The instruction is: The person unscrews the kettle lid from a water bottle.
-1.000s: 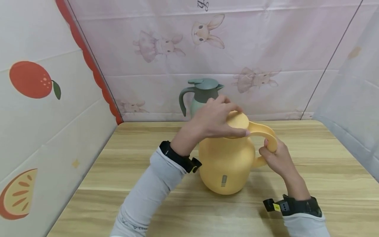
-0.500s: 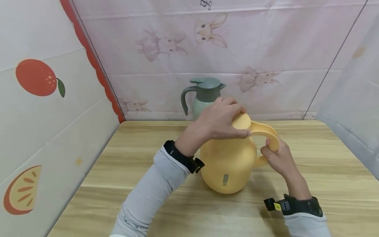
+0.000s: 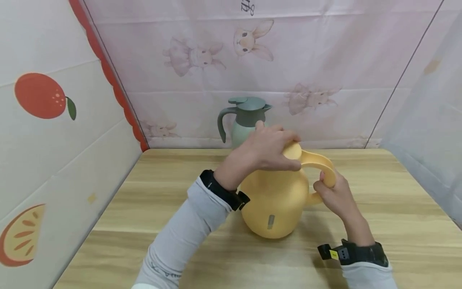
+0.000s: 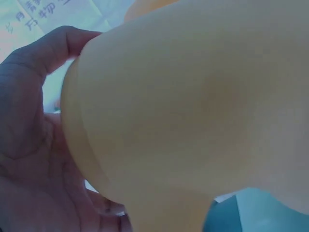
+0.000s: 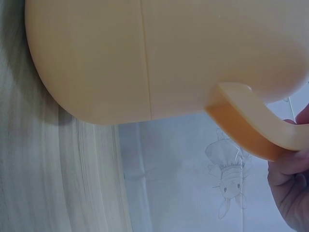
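A yellow thermal jug point(image 3: 274, 200) stands on the table in the head view, its spout side hidden by my left hand. My left hand point(image 3: 268, 150) reaches over the top and grips the round lid point(image 3: 293, 151), thumb along the near side and fingers round the far side. In the left wrist view, the fingers point(image 4: 72, 41) curl about the end of the jug. My right hand point(image 3: 339, 194) holds the jug's curved handle point(image 3: 325, 162) at the right, fingers wrapped round its lower part. The right wrist view shows that handle point(image 5: 251, 118) joining the body.
Behind the yellow jug stands a green thermal jug point(image 3: 249, 116) with a dark green lid and handle, partly covered by my left hand. The wooden table point(image 3: 151, 208) ends at a wall covering point(image 3: 202, 104) printed with rabbits. A fruit-printed panel point(image 3: 54, 152) lines the left side.
My left hand has shifted slightly right over the lid, covering more of it. My right hand keeps its hold on the handle. The view itself sways a little.
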A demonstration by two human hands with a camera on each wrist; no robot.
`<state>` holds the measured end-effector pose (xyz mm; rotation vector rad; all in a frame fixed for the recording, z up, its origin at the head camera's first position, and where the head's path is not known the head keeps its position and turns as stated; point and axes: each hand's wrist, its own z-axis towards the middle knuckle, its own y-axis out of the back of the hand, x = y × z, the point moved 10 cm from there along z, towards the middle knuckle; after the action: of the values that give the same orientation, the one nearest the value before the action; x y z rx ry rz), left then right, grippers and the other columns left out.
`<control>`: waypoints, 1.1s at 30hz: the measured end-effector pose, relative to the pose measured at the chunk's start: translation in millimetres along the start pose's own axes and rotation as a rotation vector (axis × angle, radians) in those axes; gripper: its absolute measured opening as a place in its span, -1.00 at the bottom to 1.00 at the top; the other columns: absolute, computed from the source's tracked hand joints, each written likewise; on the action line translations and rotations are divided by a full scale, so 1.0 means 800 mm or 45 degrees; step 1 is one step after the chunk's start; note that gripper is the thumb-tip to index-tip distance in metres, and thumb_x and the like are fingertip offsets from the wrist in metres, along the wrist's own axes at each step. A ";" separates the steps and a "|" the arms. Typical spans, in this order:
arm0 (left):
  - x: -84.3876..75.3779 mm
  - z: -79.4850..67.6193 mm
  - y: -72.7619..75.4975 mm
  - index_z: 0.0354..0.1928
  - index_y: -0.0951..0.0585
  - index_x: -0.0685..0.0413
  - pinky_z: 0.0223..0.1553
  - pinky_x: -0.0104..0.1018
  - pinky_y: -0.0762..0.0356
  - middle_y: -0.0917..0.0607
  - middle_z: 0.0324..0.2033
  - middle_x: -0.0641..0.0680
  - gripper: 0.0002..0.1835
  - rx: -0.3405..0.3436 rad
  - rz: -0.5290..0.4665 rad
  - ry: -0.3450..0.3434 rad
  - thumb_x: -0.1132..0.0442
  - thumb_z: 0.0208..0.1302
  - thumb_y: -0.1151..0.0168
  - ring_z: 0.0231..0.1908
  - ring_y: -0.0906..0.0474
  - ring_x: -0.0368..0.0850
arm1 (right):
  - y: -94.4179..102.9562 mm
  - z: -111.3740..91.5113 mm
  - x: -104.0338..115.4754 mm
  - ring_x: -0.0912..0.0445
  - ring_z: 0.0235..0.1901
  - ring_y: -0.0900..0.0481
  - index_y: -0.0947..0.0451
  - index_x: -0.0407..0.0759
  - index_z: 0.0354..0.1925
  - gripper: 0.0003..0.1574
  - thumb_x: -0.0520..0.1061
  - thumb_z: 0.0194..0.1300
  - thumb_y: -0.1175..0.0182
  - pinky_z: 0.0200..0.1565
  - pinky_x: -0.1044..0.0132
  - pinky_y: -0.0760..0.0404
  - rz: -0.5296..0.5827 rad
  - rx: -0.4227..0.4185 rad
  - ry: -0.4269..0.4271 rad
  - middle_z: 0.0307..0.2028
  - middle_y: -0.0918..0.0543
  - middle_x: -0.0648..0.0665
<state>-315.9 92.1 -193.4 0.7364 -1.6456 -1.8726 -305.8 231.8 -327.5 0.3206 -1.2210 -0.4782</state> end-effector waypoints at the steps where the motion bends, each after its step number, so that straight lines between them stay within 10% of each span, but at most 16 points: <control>1: 0.000 0.000 -0.002 0.17 -0.47 -0.21 -0.18 -0.23 -0.11 -0.53 -0.09 -0.14 -0.42 0.015 -0.001 0.002 -0.15 0.07 -0.13 -0.19 -0.35 -0.27 | -0.001 -0.001 -0.001 0.13 -0.74 -0.22 -0.26 -0.25 -0.39 -0.88 -0.38 0.10 -0.01 -0.67 0.29 -0.28 0.003 0.002 0.001 -0.70 -0.24 -0.06; 11: 0.000 0.000 -0.001 0.15 -0.50 -0.19 -0.49 -0.38 -0.31 -0.47 -0.27 -0.10 -0.44 0.066 -0.086 0.037 -0.10 0.06 -0.18 -0.34 -0.37 -0.20 | 0.000 0.001 0.005 0.16 -0.75 -0.21 -0.28 -0.26 -0.45 -0.87 -0.42 0.07 0.00 -0.67 0.30 -0.25 -0.061 -0.033 0.081 -0.71 -0.24 -0.05; 33: 0.001 0.008 0.017 0.08 -0.51 -0.33 -0.45 -0.30 -0.33 -0.44 -0.23 -0.11 -0.49 0.041 0.053 0.126 -0.22 0.06 -0.07 -0.24 -0.33 -0.13 | 0.002 0.001 0.005 0.10 -0.72 -0.23 -0.26 -0.24 -0.47 -0.87 -0.40 0.07 0.00 -0.66 0.28 -0.26 -0.009 -0.020 0.076 -0.69 -0.25 -0.10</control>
<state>-320.0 94.5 -179.2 0.7891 -1.6203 -1.7564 -305.4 231.4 -323.0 0.3238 -1.1583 -0.4805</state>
